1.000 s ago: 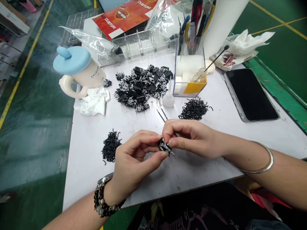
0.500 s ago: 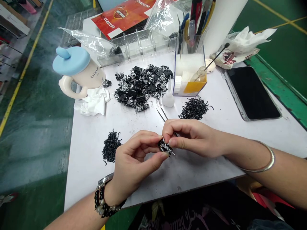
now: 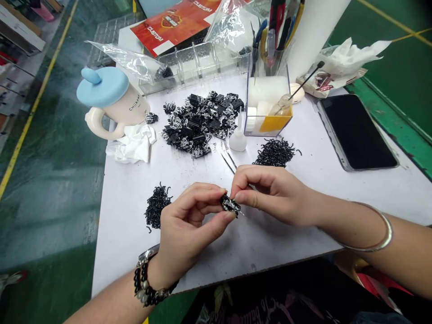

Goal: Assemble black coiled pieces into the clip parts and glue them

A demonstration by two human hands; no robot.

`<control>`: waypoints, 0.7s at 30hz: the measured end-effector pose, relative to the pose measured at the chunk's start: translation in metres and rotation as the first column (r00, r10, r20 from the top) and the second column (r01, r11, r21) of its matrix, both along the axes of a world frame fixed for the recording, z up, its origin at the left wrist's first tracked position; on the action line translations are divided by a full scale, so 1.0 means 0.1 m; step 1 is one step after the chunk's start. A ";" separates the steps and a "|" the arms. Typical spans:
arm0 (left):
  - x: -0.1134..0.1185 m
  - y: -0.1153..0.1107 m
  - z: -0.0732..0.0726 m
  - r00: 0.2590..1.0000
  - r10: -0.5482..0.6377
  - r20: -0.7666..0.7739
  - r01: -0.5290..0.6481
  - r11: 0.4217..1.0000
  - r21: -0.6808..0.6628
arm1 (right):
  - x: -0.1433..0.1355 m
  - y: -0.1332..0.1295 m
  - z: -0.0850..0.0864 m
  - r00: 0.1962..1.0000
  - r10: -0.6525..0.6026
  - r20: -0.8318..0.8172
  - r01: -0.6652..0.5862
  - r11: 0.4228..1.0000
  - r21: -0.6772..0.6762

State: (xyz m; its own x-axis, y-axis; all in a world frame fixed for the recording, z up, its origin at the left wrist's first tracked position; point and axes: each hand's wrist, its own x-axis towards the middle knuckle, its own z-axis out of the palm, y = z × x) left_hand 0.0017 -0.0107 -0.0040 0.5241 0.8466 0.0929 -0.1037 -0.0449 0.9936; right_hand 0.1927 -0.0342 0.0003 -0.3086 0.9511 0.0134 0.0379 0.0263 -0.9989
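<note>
Between the thumb and fingers of my left hand [image 3: 192,220] is a small black and silver part [image 3: 231,204], held above the white table [image 3: 270,252]. My right hand [image 3: 275,193] is pinched at the part's upper right side; whatever lies between its fingertips is too small to make out. Tweezers [image 3: 228,163] lie just beyond my right fingertips, partly hidden by them. A pile of similar black and silver parts [image 3: 202,123] sits farther back. Small black curved pieces [image 3: 157,207] are heaped beside my left hand, and another heap of black curved pieces [image 3: 276,152] lies behind my right hand.
At the back left stand a lidded mug [image 3: 116,105] and crumpled tissue [image 3: 135,143]. A small white bottle [image 3: 238,138] is beside a clear box [image 3: 268,123] holding a brush bottle. A phone [image 3: 357,132] lies at the right. Behind are a divided clear tray [image 3: 189,67] and tools [image 3: 275,36].
The fingertips of my right hand have shifted slightly at the held part, which has turned a little. My left hand keeps its grip. The whole view has moved slightly.
</note>
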 end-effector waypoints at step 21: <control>0.01 -0.01 0.01 0.993 0.110 -0.042 -0.105 0.988 0.116 | -0.15 -0.07 -0.05 0.955 -0.157 -0.250 0.105 0.972 -0.209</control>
State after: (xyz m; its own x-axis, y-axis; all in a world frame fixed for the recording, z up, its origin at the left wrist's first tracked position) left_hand 0.0031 -0.0120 -0.0029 0.4368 0.8836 0.1686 -0.0441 -0.1662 0.9851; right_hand 0.1775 -0.0412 -0.0048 -0.1917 0.9754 -0.1093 -0.2370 -0.1541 -0.9592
